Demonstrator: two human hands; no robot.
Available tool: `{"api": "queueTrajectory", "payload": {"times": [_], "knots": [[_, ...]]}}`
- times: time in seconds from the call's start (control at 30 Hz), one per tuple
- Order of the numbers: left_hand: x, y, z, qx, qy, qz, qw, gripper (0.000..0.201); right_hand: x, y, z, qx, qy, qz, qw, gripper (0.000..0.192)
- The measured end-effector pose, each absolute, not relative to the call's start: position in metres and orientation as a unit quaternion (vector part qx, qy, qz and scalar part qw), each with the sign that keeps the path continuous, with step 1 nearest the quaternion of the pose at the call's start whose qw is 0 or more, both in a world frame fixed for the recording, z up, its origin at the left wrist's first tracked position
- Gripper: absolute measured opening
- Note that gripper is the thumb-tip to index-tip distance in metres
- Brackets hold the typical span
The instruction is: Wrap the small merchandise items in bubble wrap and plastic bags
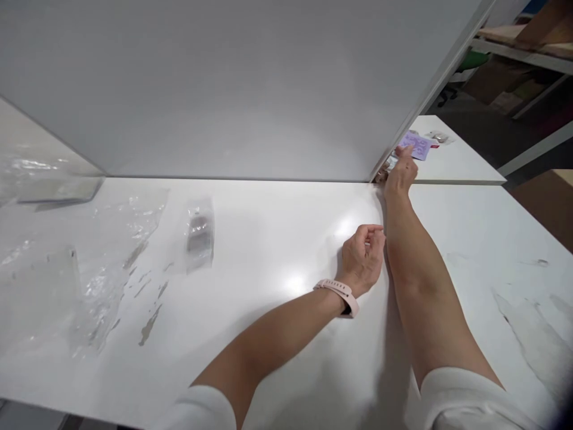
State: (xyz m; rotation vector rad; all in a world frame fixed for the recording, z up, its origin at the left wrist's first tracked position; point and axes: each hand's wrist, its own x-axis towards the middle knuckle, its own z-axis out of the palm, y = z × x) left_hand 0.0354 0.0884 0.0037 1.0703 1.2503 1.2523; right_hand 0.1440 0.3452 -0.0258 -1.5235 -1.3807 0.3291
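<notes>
My right hand (403, 171) reaches past the right edge of the grey upright panel. Its fingers are closed at a purple printed packet (417, 146), with a fingertip lying over the packet's near side; the thumb side is partly hidden. Just left of that hand, small clear-wrapped items (383, 173) show at the panel's corner. My left hand (363, 255), with a pink watch band at the wrist, rests over the white table beside my right forearm. Its fingers are curled in toward the thumb, and nothing shows in them. A clear sachet with dark contents (200, 234) lies flat to its left.
The tall grey panel (233, 89) stands across the back of the white table (268, 239). Clear plastic bags (102, 263) cover the left side. Another wrapped item (441, 138) lies beyond the panel. A cardboard box (548, 203) stands at far right.
</notes>
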Motion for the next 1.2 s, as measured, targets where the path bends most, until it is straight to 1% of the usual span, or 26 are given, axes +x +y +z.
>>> {"api": "queueTrajectory", "payload": {"times": [0.03,0.1,0.17,0.23,0.33,0.47,0.57,0.63,0.67,0.7,0.77,0.83,0.87,0.93,1.03,1.13,1.2], "knots": [[0.035,0.089,0.002,0.447,0.516,0.521,0.512,0.025,0.146,0.336,-0.026,-0.658,-0.525,0.119,0.527,0.067],[0.035,0.092,-0.001,0.453,0.51,0.525,0.51,0.025,0.15,0.31,-0.028,-0.7,-0.428,0.124,0.558,0.058],[0.034,0.095,-0.005,0.456,0.509,0.528,0.504,0.025,0.154,0.275,-0.031,-0.708,-0.397,0.147,0.566,0.048],[0.034,0.098,-0.01,0.468,0.52,0.521,0.489,0.023,0.156,0.233,-0.036,-0.684,-0.41,0.17,0.579,0.042],[0.034,0.098,-0.015,0.534,0.533,0.481,0.446,0.022,0.152,0.168,-0.047,-0.638,-0.459,0.205,0.584,0.041],[0.027,0.084,-0.01,0.615,0.542,0.394,0.415,0.019,0.137,0.105,-0.053,-0.628,-0.486,0.239,0.559,0.041],[-0.005,0.066,0.008,0.667,0.548,0.313,0.396,0.012,0.112,0.079,-0.052,-0.609,-0.508,0.26,0.551,0.038],[-0.046,0.053,0.023,0.705,0.54,0.282,0.362,0.01,0.092,0.067,-0.051,-0.603,-0.517,0.258,0.55,0.038],[-0.074,0.047,0.031,0.714,0.547,0.281,0.336,0.015,0.082,0.061,-0.05,-0.603,-0.52,0.257,0.548,0.039],[-0.105,0.041,0.037,0.704,0.577,0.295,0.292,0.025,0.072,0.056,-0.049,-0.604,-0.521,0.257,0.546,0.04],[-0.172,0.03,0.045,0.657,0.659,0.311,0.191,0.042,0.051,0.044,-0.046,-0.603,-0.521,0.265,0.542,0.042],[-0.235,0.019,0.045,0.593,0.741,0.291,0.119,0.055,0.029,0.03,-0.041,-0.599,-0.526,0.279,0.536,0.042],[-0.261,0.013,0.041,0.557,0.78,0.266,0.104,0.06,0.017,0.023,-0.039,-0.595,-0.53,0.289,0.531,0.041],[-0.294,0.002,0.027,0.516,0.818,0.213,0.136,0.07,-0.006,0.008,-0.034,-0.582,-0.538,0.319,0.52,0.041],[-0.291,-0.014,0.005,0.553,0.799,0.171,0.162,0.068,-0.035,-0.01,-0.029,-0.548,-0.56,0.372,0.498,0.04],[-0.246,-0.029,-0.006,0.645,0.732,0.152,0.158,0.064,-0.051,-0.017,-0.026,-0.523,-0.587,0.392,0.478,0.043],[-0.213,-0.039,-0.008,0.703,0.676,0.147,0.163,0.065,-0.054,-0.014,-0.026,-0.517,-0.61,0.385,0.462,0.049]]}}
